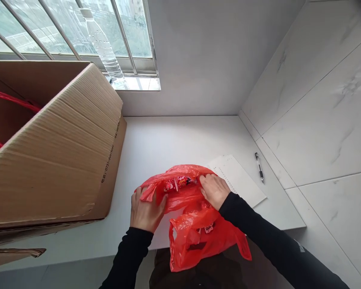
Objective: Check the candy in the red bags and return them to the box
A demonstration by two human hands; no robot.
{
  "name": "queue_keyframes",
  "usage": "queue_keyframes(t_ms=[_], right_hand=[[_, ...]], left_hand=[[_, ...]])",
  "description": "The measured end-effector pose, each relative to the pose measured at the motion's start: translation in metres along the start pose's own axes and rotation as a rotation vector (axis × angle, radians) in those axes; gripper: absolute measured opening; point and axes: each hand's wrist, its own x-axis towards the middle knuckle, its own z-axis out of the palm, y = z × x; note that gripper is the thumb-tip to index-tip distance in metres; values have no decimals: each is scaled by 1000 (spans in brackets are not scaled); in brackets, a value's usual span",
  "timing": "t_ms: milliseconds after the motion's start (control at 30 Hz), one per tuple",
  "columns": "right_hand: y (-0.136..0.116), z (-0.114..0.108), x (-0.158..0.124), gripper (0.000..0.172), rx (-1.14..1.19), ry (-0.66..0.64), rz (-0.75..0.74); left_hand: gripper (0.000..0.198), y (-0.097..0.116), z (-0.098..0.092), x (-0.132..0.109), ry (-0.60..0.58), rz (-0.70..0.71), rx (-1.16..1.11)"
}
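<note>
A thin red plastic bag [185,202] lies at the front edge of the white table, its mouth spread between my two hands. My left hand [146,208] is closed on the left side of the opening, thumb toward the inside. On the right, my right hand [214,188] grips the rim, its fingertips partly hidden by the plastic. Inside the mouth, red printed packets [177,184] show. Nearer to me, red plastic with handle loops [195,253] hangs over the table edge, a white label showing through; whether this is a second bag I cannot tell.
A large cardboard box [63,148] stands open at the left, with red plastic [15,99] inside. Sheets of white paper [243,180] lie right of the bag, and a pen [259,167] near the tiled wall. A clear water bottle [104,46] stands on the windowsill.
</note>
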Motion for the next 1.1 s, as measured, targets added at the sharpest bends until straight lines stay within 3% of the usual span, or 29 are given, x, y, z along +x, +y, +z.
queue_keyframes(t_ms=[133,333,533,633,800,900,1000,1100], right_hand=[[1,0,1,16,-5,-3,14],[4,8,13,16,-2,-19,80],[8,7,12,15,37,16,94],[7,-7,-1,11,133,120,60],[5,-28,-27,7,540,377,-103],[6,-33,-39,8,675,446,-93],[7,-35,-43,9,755,497,-51],[7,-38,-43,11,795,559,-26]], left_hand=[[24,-7,1,-8,-24,-15,34],[32,1,-19,-11,-20,-49,43],[22,-2,-7,-12,-79,-52,-7],[26,0,-11,-15,-55,-75,-69],[18,12,-34,-26,-9,-131,-232],[17,19,-45,-34,31,-184,-382],[37,21,-53,-35,56,-215,-438],[32,22,-61,-33,131,-278,-586]])
